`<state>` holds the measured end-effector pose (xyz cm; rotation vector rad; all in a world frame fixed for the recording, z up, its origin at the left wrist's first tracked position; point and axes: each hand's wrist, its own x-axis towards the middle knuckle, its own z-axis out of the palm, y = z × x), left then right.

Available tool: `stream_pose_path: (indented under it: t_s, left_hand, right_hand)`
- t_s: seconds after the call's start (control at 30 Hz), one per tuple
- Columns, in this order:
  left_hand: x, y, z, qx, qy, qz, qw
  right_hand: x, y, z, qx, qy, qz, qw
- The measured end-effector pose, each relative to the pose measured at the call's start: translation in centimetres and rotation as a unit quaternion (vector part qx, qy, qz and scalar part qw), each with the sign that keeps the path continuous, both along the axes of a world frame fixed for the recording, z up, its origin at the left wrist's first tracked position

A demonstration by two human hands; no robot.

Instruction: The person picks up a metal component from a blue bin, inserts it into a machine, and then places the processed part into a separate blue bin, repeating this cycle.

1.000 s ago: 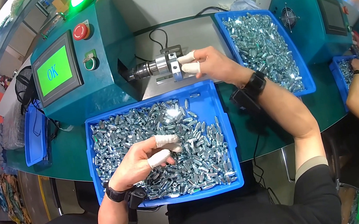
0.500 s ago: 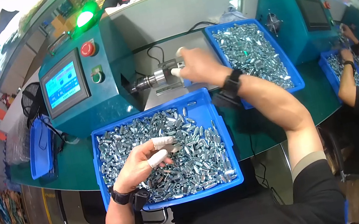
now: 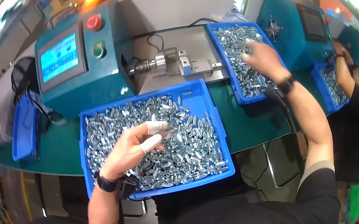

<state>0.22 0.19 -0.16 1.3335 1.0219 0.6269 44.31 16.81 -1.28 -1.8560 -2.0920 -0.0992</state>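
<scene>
My left hand [image 3: 129, 150] is over the near blue tray [image 3: 221, 128], white covers on its thumb and index finger. Those two fingers close on a small metal part [image 3: 167, 133], partly hidden by them. Under it lies a heap of shiny small metal fittings [image 3: 182, 154]. My right hand [image 3: 264, 61] has reached over the far blue tray [image 3: 248, 100], which is full of similar fittings. Its covered thumb and index tips are apart, with no part visible between them. Left of that tray, the machine's round metal chuck [image 3: 161, 63] faces a small block fixture [image 3: 185, 64], both untouched.
A teal machine [image 3: 106, 77] with a lit screen, red button and orange lamp stands at left. Another teal machine [image 3: 291, 35] is at right, beside a co-worker's hands [image 3: 343, 64] and a blue tray [image 3: 324, 91]. A narrow blue tray [image 3: 24, 129] sits far left.
My right hand has moved right, from the chuck to above the far tray. The fixture block now shows uncovered. Both machine lamps turned from green to orange. My left hand stays over the near tray.
</scene>
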Motion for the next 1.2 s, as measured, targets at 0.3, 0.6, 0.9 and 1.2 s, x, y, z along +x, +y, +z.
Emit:
stream_pose_path:
  t_s: [0.3, 0.6, 0.9, 1.2]
  left_hand:
    - [0.0, 0.1, -0.5, 0.01, -0.003, -0.039, 0.999]
    - [0.4, 0.2, -0.3, -0.003, 0.006, -0.015, 1.0]
    - [-0.3, -0.3, -0.2, 0.044, -0.012, -0.042, 0.998]
    - [-0.3, -0.2, -0.4, 0.032, -0.01, -0.029, 0.999]
  right_hand:
    - [-1.4, -5.0, 1.5, 0.033, 0.054, 0.116, 0.991]
    - [-16.8, -5.7, -3.5, -0.041, -0.085, 0.333, 0.938]
    - [-17.0, -4.7, -4.0, -0.025, -0.154, 0.331, 0.931]
    - [-16.8, -5.2, -4.7, -0.013, -0.174, 0.308, 0.935]
